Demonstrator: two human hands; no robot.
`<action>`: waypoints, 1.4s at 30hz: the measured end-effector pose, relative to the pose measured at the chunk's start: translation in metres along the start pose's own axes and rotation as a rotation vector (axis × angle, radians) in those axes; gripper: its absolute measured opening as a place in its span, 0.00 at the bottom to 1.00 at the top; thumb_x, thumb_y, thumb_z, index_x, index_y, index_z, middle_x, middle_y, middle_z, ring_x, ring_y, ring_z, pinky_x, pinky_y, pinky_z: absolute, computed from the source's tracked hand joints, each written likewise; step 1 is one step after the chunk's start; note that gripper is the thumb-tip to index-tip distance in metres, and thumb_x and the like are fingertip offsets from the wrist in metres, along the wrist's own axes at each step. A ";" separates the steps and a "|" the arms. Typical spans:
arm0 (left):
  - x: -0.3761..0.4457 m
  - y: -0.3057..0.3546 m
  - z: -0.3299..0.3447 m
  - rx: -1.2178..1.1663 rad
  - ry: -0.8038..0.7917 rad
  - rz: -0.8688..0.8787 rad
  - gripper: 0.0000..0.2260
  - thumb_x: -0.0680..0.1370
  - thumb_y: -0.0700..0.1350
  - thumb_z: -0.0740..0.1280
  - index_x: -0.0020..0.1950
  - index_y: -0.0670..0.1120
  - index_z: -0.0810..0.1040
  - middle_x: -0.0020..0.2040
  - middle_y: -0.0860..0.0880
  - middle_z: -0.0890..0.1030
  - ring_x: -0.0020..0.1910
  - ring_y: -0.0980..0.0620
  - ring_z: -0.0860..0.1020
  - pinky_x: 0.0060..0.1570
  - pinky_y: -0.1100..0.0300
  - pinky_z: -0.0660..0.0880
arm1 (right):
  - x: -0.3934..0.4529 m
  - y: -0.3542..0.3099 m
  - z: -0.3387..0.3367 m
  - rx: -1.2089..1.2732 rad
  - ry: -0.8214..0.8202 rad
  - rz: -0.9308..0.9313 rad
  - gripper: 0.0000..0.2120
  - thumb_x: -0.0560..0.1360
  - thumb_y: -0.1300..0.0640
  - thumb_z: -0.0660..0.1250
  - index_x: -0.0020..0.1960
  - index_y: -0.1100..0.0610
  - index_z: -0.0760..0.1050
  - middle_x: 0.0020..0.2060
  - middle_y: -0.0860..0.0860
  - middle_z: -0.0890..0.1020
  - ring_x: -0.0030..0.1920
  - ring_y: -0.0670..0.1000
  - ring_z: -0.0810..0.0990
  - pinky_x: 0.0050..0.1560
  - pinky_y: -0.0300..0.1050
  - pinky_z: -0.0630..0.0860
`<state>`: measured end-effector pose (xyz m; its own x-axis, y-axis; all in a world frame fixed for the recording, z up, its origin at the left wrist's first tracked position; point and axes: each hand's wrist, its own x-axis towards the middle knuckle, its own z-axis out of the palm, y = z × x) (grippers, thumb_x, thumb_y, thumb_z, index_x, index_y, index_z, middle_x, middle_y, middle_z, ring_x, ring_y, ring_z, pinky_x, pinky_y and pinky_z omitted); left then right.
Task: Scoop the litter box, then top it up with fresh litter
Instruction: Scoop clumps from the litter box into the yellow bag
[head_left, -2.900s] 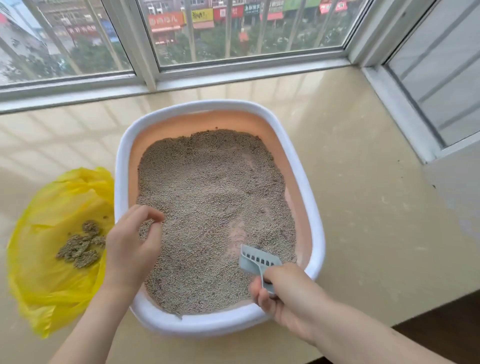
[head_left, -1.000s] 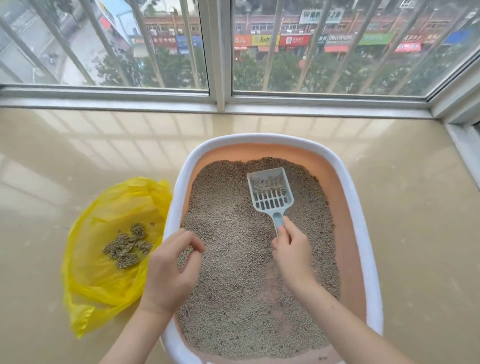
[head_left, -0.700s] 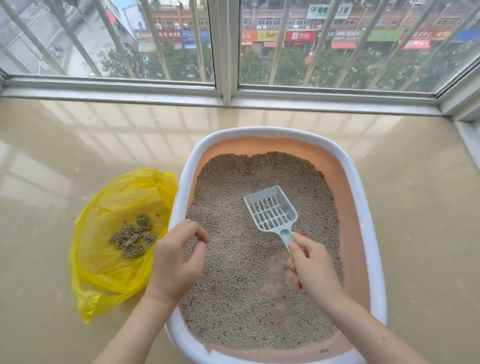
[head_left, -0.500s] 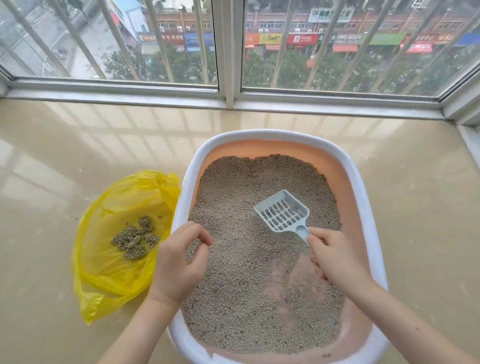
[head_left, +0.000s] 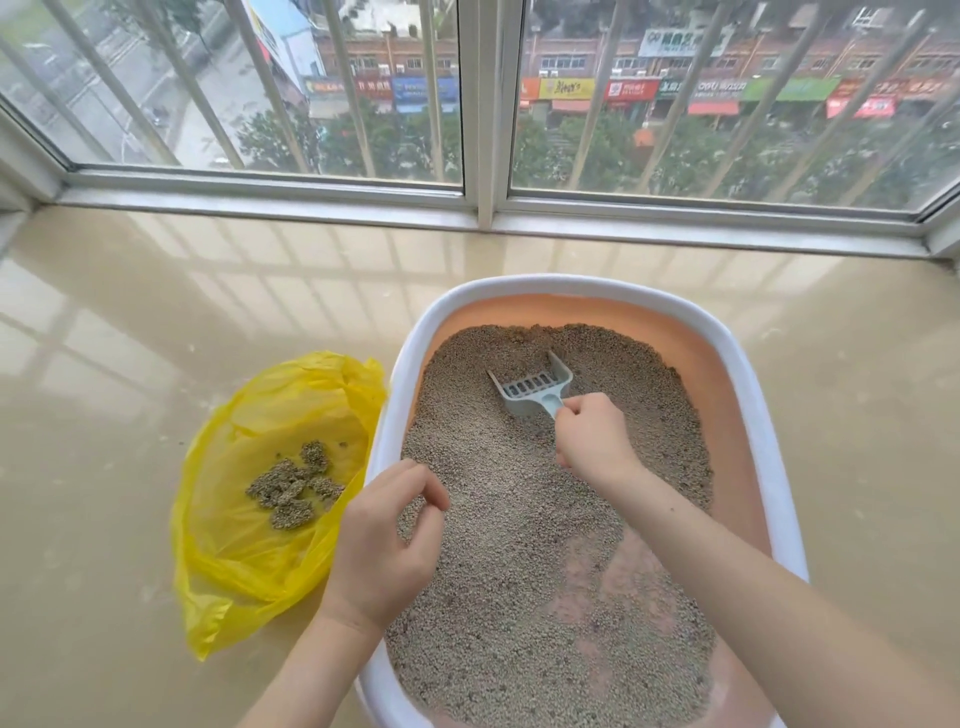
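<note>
- My right hand (head_left: 589, 434) reaches forward, fingers curled round the handle of the pale blue slotted plastic scoop (head_left: 535, 388), its blade dug into the grey litter (head_left: 519, 519) at the far end of the white-rimmed, peach-walled litter box (head_left: 748, 395).
- My left hand (head_left: 382, 545) hovers over the box's left rim, fingers loosely curled, seemingly holding nothing.
- The yellow plastic bag (head_left: 249, 540) beside the box holds clumps (head_left: 293, 486).

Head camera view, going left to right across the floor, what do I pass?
Yellow bag holding scooped clumps → left hand → scoop → right hand → litter box's right rim.
</note>
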<state>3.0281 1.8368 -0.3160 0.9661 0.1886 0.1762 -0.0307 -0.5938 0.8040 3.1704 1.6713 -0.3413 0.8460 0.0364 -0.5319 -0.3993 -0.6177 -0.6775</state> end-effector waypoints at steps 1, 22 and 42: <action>0.000 0.000 0.000 -0.001 -0.002 -0.001 0.06 0.70 0.41 0.59 0.35 0.44 0.74 0.34 0.51 0.75 0.37 0.54 0.75 0.39 0.58 0.71 | 0.002 0.000 0.008 0.027 0.017 -0.004 0.12 0.80 0.64 0.55 0.48 0.59 0.77 0.31 0.53 0.76 0.28 0.51 0.72 0.28 0.43 0.69; 0.000 -0.002 0.000 -0.018 0.003 -0.001 0.05 0.69 0.41 0.59 0.35 0.45 0.73 0.34 0.55 0.73 0.36 0.58 0.73 0.37 0.64 0.70 | -0.026 0.034 0.040 0.402 0.058 -0.144 0.12 0.82 0.61 0.55 0.46 0.63 0.74 0.27 0.48 0.67 0.26 0.45 0.62 0.25 0.39 0.58; -0.001 -0.001 0.000 -0.018 0.006 -0.024 0.06 0.68 0.42 0.59 0.34 0.44 0.74 0.33 0.52 0.75 0.36 0.56 0.74 0.39 0.62 0.70 | -0.097 0.042 0.021 0.379 -0.037 -0.140 0.11 0.82 0.60 0.56 0.51 0.54 0.78 0.25 0.45 0.68 0.24 0.43 0.63 0.24 0.36 0.60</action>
<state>3.0270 1.8376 -0.3169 0.9650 0.2075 0.1602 -0.0122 -0.5747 0.8182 3.0641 1.6589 -0.3286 0.8910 0.1317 -0.4344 -0.3890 -0.2720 -0.8802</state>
